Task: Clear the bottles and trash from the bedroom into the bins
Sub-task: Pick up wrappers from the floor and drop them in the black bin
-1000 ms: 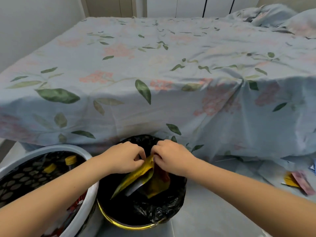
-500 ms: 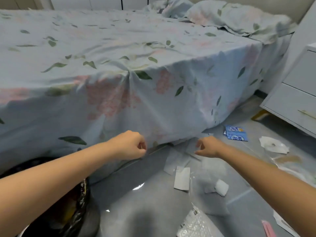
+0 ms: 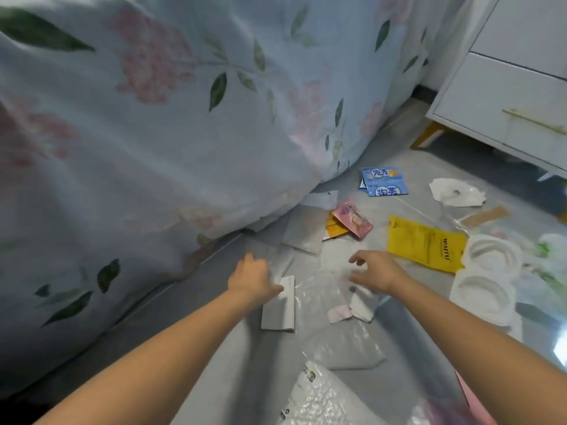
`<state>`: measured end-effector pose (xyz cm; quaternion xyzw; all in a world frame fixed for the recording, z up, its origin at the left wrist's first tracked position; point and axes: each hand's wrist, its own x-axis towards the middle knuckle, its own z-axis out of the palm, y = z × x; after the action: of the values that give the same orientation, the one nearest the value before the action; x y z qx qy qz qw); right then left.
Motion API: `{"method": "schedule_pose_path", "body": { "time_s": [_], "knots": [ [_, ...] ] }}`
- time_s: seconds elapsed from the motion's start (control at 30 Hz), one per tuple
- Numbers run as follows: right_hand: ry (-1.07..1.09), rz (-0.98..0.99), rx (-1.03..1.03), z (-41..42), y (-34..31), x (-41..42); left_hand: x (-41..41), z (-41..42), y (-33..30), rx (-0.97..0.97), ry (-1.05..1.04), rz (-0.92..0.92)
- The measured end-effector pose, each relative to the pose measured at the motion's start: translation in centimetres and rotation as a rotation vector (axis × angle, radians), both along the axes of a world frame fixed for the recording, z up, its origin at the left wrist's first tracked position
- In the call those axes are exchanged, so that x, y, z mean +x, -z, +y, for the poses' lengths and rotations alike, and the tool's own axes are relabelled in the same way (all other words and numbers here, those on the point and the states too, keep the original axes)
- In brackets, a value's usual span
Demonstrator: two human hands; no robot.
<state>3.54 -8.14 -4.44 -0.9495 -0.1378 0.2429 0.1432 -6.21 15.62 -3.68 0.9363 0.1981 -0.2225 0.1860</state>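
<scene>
Trash lies scattered on the grey floor beside the bed. My left hand (image 3: 252, 276) hovers over the top of a white paper slip (image 3: 279, 308) and a clear plastic sheet (image 3: 270, 256), fingers loosely bent, holding nothing. My right hand (image 3: 376, 271) reaches over a clear plastic bag (image 3: 325, 289) with fingers spread, empty. Under my right wrist sit a white wrapper (image 3: 363, 305) and a pink scrap (image 3: 339, 314). Farther off lie a yellow bag (image 3: 425, 243), a pink packet (image 3: 352, 219) and a blue packet (image 3: 383, 180). No bins are in view.
The bed's floral sheet (image 3: 184, 133) hangs down on the left. A white drawer unit (image 3: 506, 96) stands at the right. White plastic ring trays (image 3: 487, 271), a torn white wrapper (image 3: 457, 193) and a bubble mailer (image 3: 319, 397) lie on the floor.
The view turned from the bins and down to the floor beside the bed. Both hands let go of the yellow wrapper at the black bin and now reach over the floor trash.
</scene>
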Motion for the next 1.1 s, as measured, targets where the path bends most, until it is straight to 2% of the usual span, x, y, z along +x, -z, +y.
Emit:
{"method": "schedule_pose_path", "body": {
  "time_s": [0.1,0.3,0.57,0.77,0.93,1.1],
  "knots": [
    [0.012,-0.006,0.045,-0.1,1.3,-0.1,0.8,-0.7,1.8,0.085,-0.008,-0.049],
    [0.098,-0.017,0.138,-1.0,2.2,-1.7,1.1,-1.7,3.9,0.102,-0.28,-0.035],
    [0.059,0.013,0.139,0.0,2.4,-2.3,0.1,-1.1,3.8,-0.123,-0.333,-0.139],
    [0.003,0.022,0.159,1.9,2.5,-2.5,-0.4,-1.0,3.8,-0.315,-0.372,-0.127],
    [-0.06,0.095,0.015,2.7,2.3,-2.8,-0.8,0.0,3.0,-0.554,-0.441,-0.13],
    [-0.212,0.088,-0.209,3.2,1.9,-4.4,-1.6,1.8,1.0,-0.618,-0.434,-0.177]
  ]
}}
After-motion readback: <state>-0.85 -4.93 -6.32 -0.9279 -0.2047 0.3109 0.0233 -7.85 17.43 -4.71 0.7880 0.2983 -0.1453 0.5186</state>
